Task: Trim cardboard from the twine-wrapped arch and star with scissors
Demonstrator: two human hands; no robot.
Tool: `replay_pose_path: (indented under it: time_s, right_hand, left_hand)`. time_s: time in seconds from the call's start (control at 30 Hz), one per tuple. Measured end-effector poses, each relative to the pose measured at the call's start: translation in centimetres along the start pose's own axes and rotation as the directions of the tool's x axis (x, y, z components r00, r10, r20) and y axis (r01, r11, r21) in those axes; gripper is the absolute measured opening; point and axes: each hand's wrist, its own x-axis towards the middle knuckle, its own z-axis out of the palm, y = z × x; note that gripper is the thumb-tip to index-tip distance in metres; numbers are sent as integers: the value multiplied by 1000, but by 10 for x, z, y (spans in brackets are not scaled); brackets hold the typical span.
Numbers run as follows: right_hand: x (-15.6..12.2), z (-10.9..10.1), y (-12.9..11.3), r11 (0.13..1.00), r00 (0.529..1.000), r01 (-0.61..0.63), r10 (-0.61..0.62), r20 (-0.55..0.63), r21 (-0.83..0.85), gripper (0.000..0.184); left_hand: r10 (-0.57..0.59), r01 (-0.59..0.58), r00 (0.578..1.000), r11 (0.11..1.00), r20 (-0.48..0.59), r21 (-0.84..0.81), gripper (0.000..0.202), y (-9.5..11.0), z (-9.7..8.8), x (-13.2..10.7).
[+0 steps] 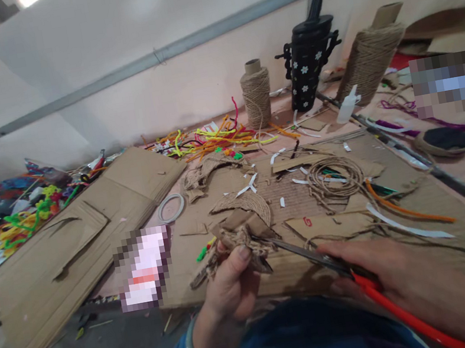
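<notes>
My left hand [229,285] is closed round a small piece of cardboard wrapped in jute twine [244,242], held just above the table's near edge. My right hand [394,274] grips red-handled scissors [319,259]; their dark blades point left and reach the twine-covered piece. A pale bangle sits on my left wrist. A loose coil of jute twine [332,177] lies on the cardboard behind my hands.
Flat cardboard sheets [70,250] cover the table. Coloured pipe cleaners [212,138] lie at the back, with two twine spools [257,97] [369,60] and a black flowered jar [307,65]. A tape ring [171,209], paper strips and an orange pipe cleaner [405,209] are scattered around.
</notes>
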Motion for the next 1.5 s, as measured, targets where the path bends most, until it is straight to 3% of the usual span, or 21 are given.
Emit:
replay_pose_path:
  time_s: [0.1,0.4,0.6,0.9,1.2,1.37,1.5]
  right_hand:
    - [2,4,-4,997,995,-51,45,94,61,9]
    - [-2,20,13,999,1000,12,-12,-4,-47,24]
    - [-2,28,14,999,999,29,-29,-22,18,30]
    - [2,42,11,992,977,121,-124,-173,-29,34]
    - [-3,44,2,980,942,139,-176,-287,-145,41]
    - [1,45,-9,984,930,146,-173,-326,-106,43]
    - [4,48,-11,977,913,130,-184,-365,-166,48]
  left_hand:
    - [0,0,999,1000,38,-6,20,-1,5,1]
    - [7,-8,1000,999,-26,-41,21,-5,2,2]
    - [-14,14,1000,999,-7,-42,21,-3,11,2]
    - [-36,35,999,999,-25,-30,22,-3,10,5]
    - [95,-95,995,995,-5,7,20,-6,17,2]
    - [64,-64,997,998,48,-5,18,-6,23,-2]
    - [92,-89,994,995,62,-54,17,-5,23,-3]
